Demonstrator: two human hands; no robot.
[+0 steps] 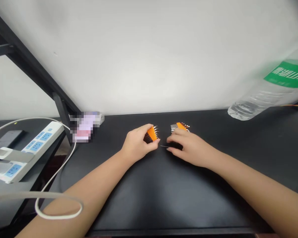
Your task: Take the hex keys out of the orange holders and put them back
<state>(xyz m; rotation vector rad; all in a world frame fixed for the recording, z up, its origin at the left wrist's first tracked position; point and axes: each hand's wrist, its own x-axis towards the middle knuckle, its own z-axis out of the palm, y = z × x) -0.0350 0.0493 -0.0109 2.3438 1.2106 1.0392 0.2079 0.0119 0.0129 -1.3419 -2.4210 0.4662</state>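
My left hand (137, 142) is closed around an orange holder (152, 133), with thumb and fingers on its two ends. Several shiny metal rods stick out from both sides of that holder. Just to the right, my right hand (188, 145) has its fingers curled, and a thin metal rod (164, 146) extends left from between its thumb and fingers. A second orange holder (180, 125) with several metal rods lies on the black table (149, 191) behind the right hand, partly covered by it. The exact kind of the rods is too small to tell.
A large clear water bottle (263, 96) with a green label stands at the right by the white wall (149, 59). On the left are a white power strip (37, 148), a looping white cable (57, 216), a blurred-out item (85, 127) and a black metal frame (37, 66).
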